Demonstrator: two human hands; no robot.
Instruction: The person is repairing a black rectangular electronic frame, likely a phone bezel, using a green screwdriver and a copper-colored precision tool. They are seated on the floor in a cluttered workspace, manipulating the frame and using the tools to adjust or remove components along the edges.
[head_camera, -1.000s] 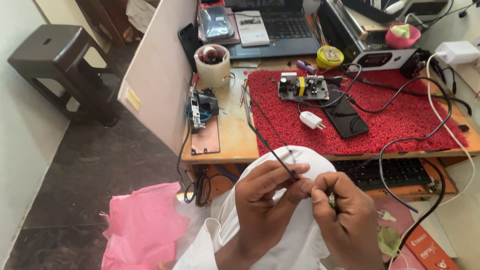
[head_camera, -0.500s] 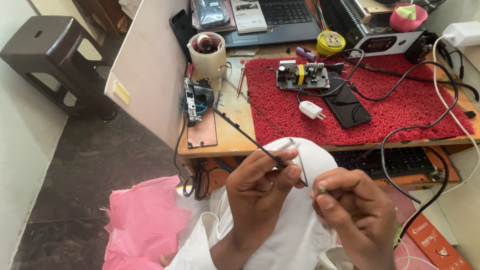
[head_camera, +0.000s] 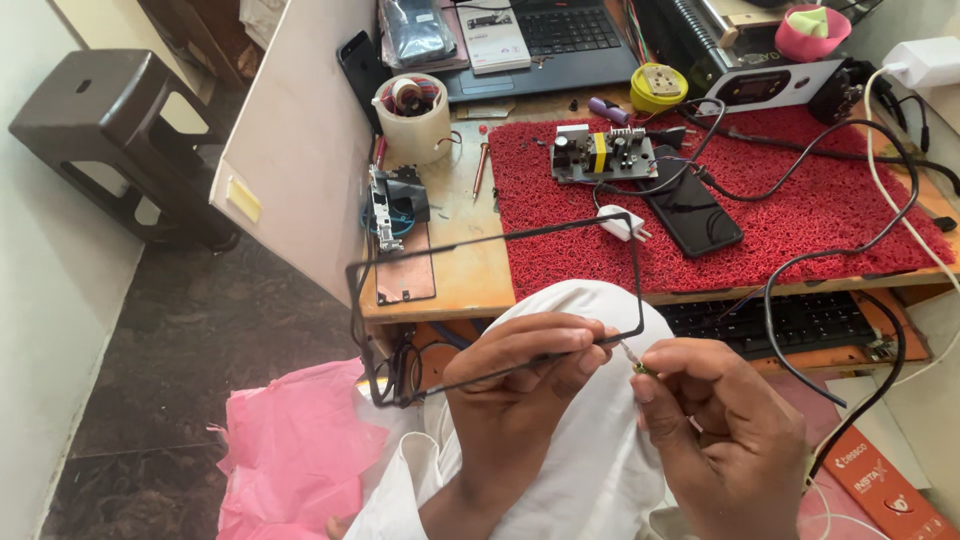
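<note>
Black wire pinched btwn hands.

Left hand low centre, fingers curled, thumb and fingertips pinched together. Right hand just beside it, back up, thumb and forefinger pinched tight.

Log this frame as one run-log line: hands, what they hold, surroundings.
left hand: pinches thin black wire | right hand: fingertips at wire's bare end | desk: red mat, circuit board, phone
</note>
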